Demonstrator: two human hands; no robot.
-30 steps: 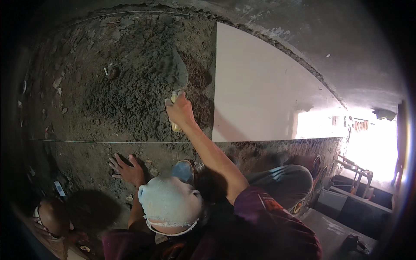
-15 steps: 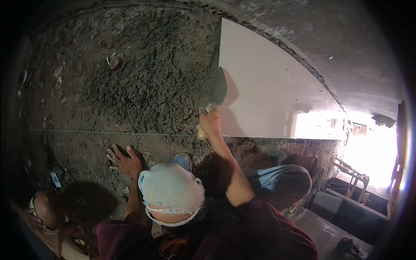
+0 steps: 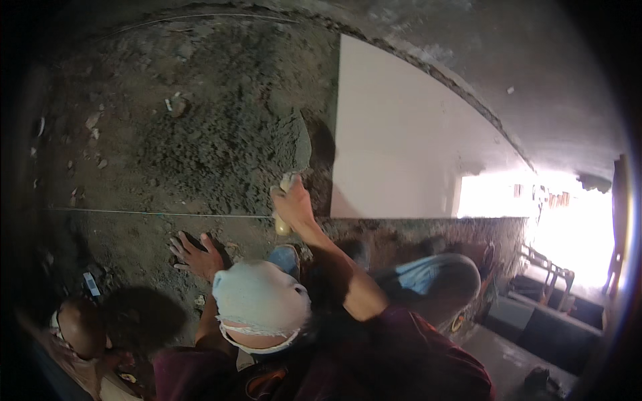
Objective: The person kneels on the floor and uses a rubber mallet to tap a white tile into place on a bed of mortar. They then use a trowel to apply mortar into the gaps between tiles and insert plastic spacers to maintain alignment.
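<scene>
My right hand (image 3: 292,200) is closed around the pale yellow handle of a trowel (image 3: 303,146). Its blade, smeared with grey, lies over the dark, crumbly mortar bed (image 3: 207,150), just left of a large pale tile (image 3: 401,134). A narrow strip of mortar shows between blade and tile. My left hand (image 3: 198,256) rests on the ground with fingers spread, holding nothing. Above it, a thin taut string (image 3: 160,213) runs across toward my right hand. My bent knee (image 3: 261,301), in whitish cloth with a frayed tear, is between my forearms.
Another person (image 3: 81,327) is low at the left, near a small white rectangular object (image 3: 91,284). A grey wall (image 3: 535,87) borders the tile's far side. Stone chips (image 3: 93,120) lie at the far left. A wooden frame (image 3: 548,271) stands at the right beside bright daylight.
My right hand has drawn the trowel left, off the tile's edge and onto the mortar, and slightly nearer me. The mortar beside the tile looks smoother. My left hand stays on the ground.
</scene>
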